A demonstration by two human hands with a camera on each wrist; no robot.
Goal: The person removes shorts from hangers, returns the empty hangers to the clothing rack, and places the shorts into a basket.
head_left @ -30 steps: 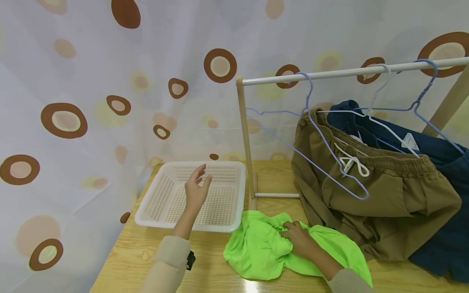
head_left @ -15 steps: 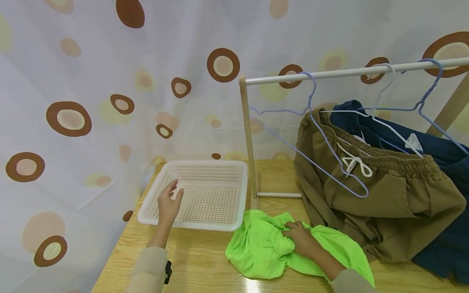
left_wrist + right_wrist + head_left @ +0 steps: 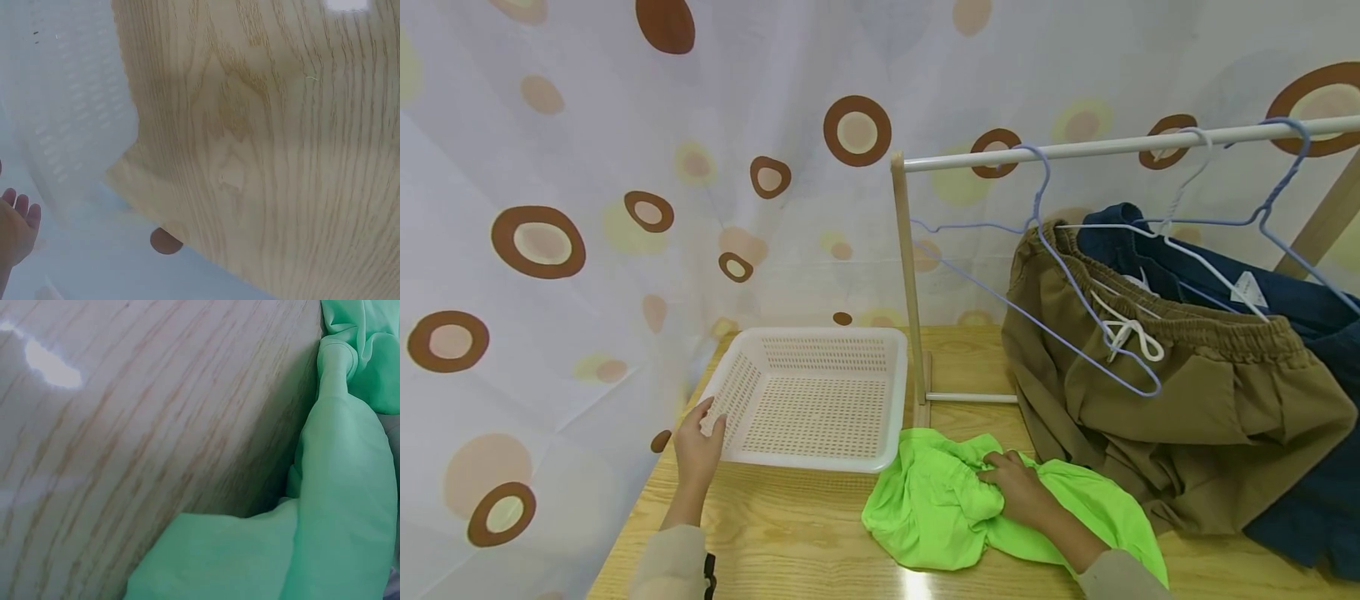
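My left hand point(image 3: 697, 444) is at the front left corner of the white plastic basket point(image 3: 895, 392), fingertips right at its rim and thumb spread from the fingers. In the left wrist view the fingers point(image 3: 22, 205) show beside the pale basket wall point(image 3: 81, 94), with nothing between them. My right hand point(image 3: 1018, 492) grips a crumpled bright green garment point(image 3: 925, 508) with gathered fabric, its fingers curled into the cloth. Green folds point(image 3: 344, 469) fill the right side of the right wrist view, where the hand itself is hidden.
Right of the basket stands a clothes rack with a white rail point(image 3: 1097, 150) and wooden post point(image 3: 907, 283). A bare blue hanger point(image 3: 985, 292), brown drawstring pants point(image 3: 1165, 400) and a dark blue garment point(image 3: 1315, 475) hang there. The wooden table point(image 3: 790, 533) ends at the left, by a patterned curtain point(image 3: 587, 350).
My left hand has moved left and toward me, from over the basket to its front left corner. My right hand stays on the green garment.
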